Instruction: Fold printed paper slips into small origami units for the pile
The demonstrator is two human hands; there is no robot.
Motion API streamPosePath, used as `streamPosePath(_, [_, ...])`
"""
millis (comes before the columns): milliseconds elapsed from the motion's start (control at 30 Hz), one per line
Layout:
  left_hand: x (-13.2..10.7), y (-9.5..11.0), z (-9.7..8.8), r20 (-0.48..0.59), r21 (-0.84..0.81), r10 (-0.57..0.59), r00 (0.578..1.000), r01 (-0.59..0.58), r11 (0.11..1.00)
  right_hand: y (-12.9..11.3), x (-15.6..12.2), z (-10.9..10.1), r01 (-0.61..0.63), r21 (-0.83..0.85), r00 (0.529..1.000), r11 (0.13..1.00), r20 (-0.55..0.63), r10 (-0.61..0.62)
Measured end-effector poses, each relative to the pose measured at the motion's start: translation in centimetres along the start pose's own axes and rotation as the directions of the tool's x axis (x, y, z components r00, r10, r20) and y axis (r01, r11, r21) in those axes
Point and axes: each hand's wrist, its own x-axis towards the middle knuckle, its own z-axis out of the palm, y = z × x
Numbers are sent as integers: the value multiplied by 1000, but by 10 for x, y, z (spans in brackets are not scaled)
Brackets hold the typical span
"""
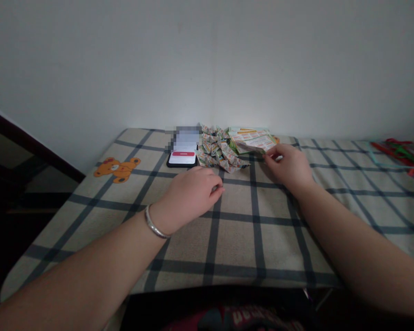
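My left hand (191, 193), with a silver bangle (154, 224) on its wrist, rests on the checked cloth (234, 230) with the fingers curled loosely; nothing shows in them. It lies just in front of a heap of folded printed paper pieces (217, 149). My right hand (288, 165) pinches the near edge of a stack of flat printed paper sheets (251, 139) lying to the right of the heap.
A phone (182, 151) with a lit screen lies left of the paper heap. An orange bear is printed on the cloth (117, 168) at the left. Red and green strips (405, 154) lie at the far right. A white wall stands behind the table.
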Motion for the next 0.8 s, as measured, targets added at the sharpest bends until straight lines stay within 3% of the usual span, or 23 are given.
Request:
streamPosePath(100, [0, 0, 0, 1, -3, 6, 1000, -6, 1000, -2, -2, -9, 34, 74, 999, 997, -5, -33])
streamPosePath(167, [0, 1, -1, -5, -6, -16, 1000, 16, 1000, -8, -4, -19, 157, 40, 988, 987, -12, -157])
streamPosePath(300, [0, 2, -2, -47, -30, -169, 984, 168, 985, -25, -10, -36, 454, -6, 891, 891, 4, -454])
streamPosePath(500, [1, -5, 3, -136, -96, -243, 960, 232, 968, -33, -18, -46, 511, 64, 858, 857, 17, -513])
streamPosePath(800, [1, -8, 5, -205, -107, -106, 973, 85, 991, -40, -23, -63, 560, 221, 722, 798, 343, -601])
